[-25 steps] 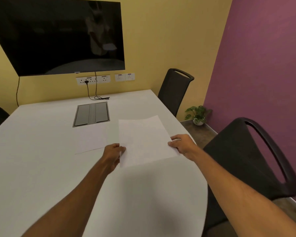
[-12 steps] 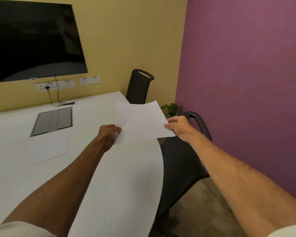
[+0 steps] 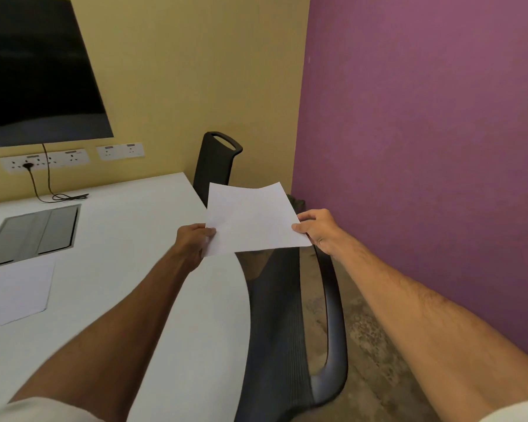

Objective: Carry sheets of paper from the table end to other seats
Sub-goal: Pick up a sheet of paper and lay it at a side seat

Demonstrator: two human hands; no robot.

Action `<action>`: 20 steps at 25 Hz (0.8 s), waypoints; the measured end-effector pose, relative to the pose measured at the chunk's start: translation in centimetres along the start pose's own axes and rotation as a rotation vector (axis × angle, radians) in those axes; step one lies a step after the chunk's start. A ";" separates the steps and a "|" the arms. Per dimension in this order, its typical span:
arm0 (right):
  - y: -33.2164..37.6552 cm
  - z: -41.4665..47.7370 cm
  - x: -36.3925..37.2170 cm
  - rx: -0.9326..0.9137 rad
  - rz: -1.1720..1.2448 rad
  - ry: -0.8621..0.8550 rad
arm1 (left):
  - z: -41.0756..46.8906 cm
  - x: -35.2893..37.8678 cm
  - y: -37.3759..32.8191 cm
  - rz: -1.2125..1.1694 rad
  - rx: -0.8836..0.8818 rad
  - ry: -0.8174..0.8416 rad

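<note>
A white sheet of paper (image 3: 252,219) hangs in the air over the table's right edge and the near black chair (image 3: 282,324). My left hand (image 3: 194,240) pinches its lower left corner. My right hand (image 3: 317,229) pinches its right edge. A second white sheet (image 3: 13,293) lies flat on the white table (image 3: 128,239) at the left, near the grey cable hatch (image 3: 32,234).
A second black chair (image 3: 215,162) stands at the table's far right corner against the yellow wall. A dark screen (image 3: 37,74) hangs above wall sockets (image 3: 70,156) with a plugged cable. The purple wall (image 3: 424,147) closes off the right, with a strip of floor (image 3: 366,345) beside the near chair.
Both hands lifted the sheet off the table and carried it right, out over the table edge and the near chair. My view swung right towards the purple wall.
</note>
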State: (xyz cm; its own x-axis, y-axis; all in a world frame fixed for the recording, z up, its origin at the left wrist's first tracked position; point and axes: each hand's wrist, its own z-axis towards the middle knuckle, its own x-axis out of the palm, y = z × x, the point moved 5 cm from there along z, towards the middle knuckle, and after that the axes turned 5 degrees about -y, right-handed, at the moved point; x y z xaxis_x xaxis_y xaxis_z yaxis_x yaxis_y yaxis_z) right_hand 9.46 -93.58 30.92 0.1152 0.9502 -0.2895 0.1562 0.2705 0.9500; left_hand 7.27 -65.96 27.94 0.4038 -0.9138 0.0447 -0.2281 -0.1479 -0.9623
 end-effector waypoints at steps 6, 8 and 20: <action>1.2 8.4 1.4 0.019 0.037 0.120 | 5.0 2.4 -1.0 -0.029 -0.014 -0.125; 1.3 10.8 2.1 0.030 0.056 0.151 | 6.2 2.9 -1.5 -0.031 -0.015 -0.153; 3.1 27.2 6.9 -0.030 0.062 0.441 | 13.7 7.3 -2.4 -0.153 -0.027 -0.465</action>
State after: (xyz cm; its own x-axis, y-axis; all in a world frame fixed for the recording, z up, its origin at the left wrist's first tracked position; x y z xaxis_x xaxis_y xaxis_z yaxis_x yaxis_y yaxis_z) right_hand 37.43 -90.44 28.66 -0.3068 0.9382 -0.1603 0.1333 0.2091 0.9688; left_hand 22.94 -67.08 26.94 0.7858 -0.6161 0.0544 -0.1558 -0.2823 -0.9466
